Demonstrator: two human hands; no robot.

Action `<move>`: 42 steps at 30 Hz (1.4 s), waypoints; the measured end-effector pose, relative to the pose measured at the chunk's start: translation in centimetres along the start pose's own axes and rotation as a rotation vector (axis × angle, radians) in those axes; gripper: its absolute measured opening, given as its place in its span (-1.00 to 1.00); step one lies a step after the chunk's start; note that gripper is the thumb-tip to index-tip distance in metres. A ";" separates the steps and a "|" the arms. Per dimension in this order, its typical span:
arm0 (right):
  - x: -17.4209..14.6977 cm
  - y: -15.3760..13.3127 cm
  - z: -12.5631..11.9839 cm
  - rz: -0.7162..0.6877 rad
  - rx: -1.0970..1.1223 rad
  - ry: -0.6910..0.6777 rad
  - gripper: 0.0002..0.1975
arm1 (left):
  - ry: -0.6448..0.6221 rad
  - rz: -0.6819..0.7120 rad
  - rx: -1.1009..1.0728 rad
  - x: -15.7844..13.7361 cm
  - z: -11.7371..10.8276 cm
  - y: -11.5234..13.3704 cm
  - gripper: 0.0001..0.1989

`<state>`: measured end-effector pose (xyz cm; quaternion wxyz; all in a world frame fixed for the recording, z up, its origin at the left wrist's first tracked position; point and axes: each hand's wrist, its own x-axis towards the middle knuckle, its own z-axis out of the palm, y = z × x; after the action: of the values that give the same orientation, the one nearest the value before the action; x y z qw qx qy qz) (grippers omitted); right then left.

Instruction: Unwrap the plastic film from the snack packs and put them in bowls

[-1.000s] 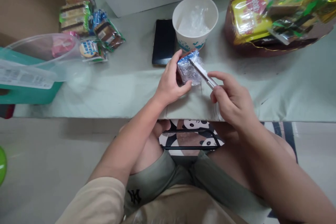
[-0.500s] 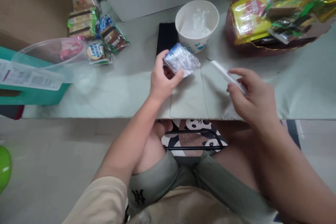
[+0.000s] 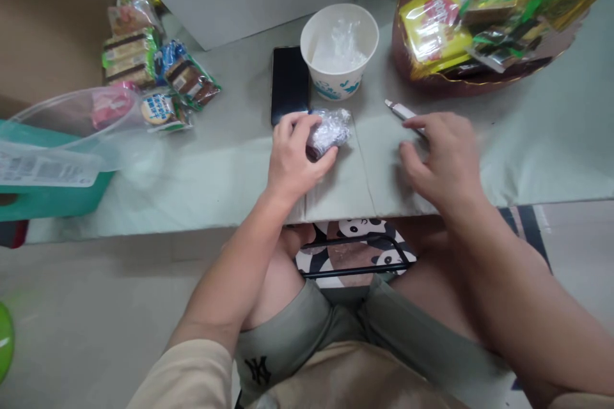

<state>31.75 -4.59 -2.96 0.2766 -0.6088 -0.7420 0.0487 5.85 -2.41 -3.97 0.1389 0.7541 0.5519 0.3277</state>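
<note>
My left hand is closed around a small block-shaped pack in crinkled clear plastic film, low over the table's cloth. Its lower side looks dark and is partly hidden by my fingers. To the right, a slim white utility knife lies at a slant on the cloth. My right hand is over its rear end, index finger across it and thumb spread apart below. Just behind the pack stands a paper cup with clear plastic wrapping inside. A black phone lies beside the cup.
A brown gold-rimmed bowl of yellow snack packets stands at the back right. Wrapped snacks lie at the left by a cardboard box. A clear plastic container and a teal box are nearer. The table's edge runs before my knees.
My left hand has lowered and turned the pack, so crinkled film now faces up. The utility knife has come down onto the cloth, and my right thumb has moved away from it.
</note>
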 end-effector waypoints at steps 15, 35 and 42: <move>-0.5 -5.0 2.2 -0.045 0.459 -0.190 -0.30 | 0.034 -0.619 -0.931 0.8 -0.1 1.8 -0.78; 1.1 -3.5 0.8 0.021 0.361 -0.077 -0.76 | 0.369 -0.678 -0.685 1.9 -1.2 -1.3 -0.78; 1.7 -0.8 -1.0 0.218 0.270 0.153 -0.78 | 0.595 -0.685 -0.621 1.2 -2.3 -1.9 -0.79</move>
<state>31.33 -3.45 -1.13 0.4042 -0.6450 -0.6352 0.1310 3.18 -1.03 -2.88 0.2919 0.3296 0.6587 0.6102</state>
